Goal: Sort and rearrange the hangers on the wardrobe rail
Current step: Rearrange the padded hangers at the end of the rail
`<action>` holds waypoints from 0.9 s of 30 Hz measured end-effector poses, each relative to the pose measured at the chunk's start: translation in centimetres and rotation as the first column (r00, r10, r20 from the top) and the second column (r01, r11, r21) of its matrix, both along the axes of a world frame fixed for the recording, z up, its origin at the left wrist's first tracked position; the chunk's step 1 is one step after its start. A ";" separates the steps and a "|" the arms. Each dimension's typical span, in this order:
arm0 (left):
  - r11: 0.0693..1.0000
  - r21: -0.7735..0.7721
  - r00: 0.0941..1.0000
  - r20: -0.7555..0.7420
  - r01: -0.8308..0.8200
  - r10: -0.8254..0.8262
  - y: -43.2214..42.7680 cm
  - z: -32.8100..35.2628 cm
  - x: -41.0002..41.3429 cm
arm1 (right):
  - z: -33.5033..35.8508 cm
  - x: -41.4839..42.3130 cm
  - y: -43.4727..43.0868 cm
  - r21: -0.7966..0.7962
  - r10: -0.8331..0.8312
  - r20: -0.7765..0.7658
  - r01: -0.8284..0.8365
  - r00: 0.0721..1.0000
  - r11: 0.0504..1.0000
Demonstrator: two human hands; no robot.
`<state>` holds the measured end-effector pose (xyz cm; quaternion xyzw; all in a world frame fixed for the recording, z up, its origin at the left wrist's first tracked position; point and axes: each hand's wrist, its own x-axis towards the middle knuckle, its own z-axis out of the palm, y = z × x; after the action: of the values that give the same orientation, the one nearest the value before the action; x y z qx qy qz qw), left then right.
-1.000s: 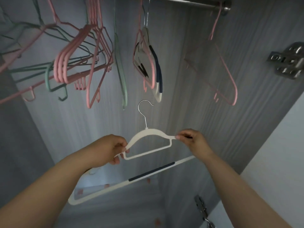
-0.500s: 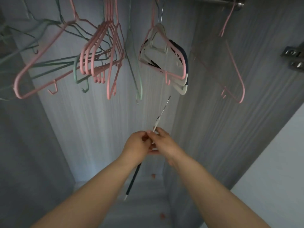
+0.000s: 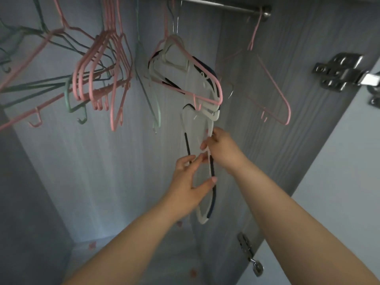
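Two bare forearms (image 3: 287,202) end in the left hand (image 3: 189,188) and right hand (image 3: 222,149), fingers (image 3: 205,185) short-nailed.

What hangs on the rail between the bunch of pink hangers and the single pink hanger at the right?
In the head view: a pale green hanger, then a cluster of white hangers with one pink hanger among them.

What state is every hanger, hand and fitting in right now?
wardrobe rail, fixed, loaded with hangers.
held white hangers, off the rail, gripped by both hands.
left hand, holding them low down.
right hand, pinching them higher up.
lone pink hanger, hooked at the rail's right end.
pink hanger bunch, hanging, tilted.
green hangers, hanging among the pink.
hung white hangers, on the rail, mid-span.
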<state>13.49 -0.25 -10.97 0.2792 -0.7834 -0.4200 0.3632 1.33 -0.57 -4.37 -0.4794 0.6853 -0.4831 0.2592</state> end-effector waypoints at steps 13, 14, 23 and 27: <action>0.882 -0.469 0.992 -0.092 0.038 -0.091 1.9 4.4 -6.4 | 11.7 -6.2 -1.2 -0.163 -0.145 -0.201 0.113 0.969 0.980; 0.866 -0.500 0.991 -0.115 0.000 -0.067 1.2 4.7 -7.2 | 12.2 -6.5 -1.6 -0.161 -0.136 -0.207 0.103 0.969 0.982; 0.837 -0.536 0.985 -0.169 -0.107 0.018 -2.8 6.0 -11.6 | 15.3 -8.6 -5.9 -0.240 -0.156 -0.180 0.111 0.971 0.964; 0.845 -0.493 0.964 -0.250 -0.209 0.093 -4.4 6.4 -12.8 | 16.0 -9.2 -8.4 -0.225 -0.140 -0.149 0.105 0.979 0.969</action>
<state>0.68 -4.69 -4.59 0.1854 -0.7982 -0.1931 0.5397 -7.91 -8.96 11.67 -0.4994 0.6760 -0.5289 0.1179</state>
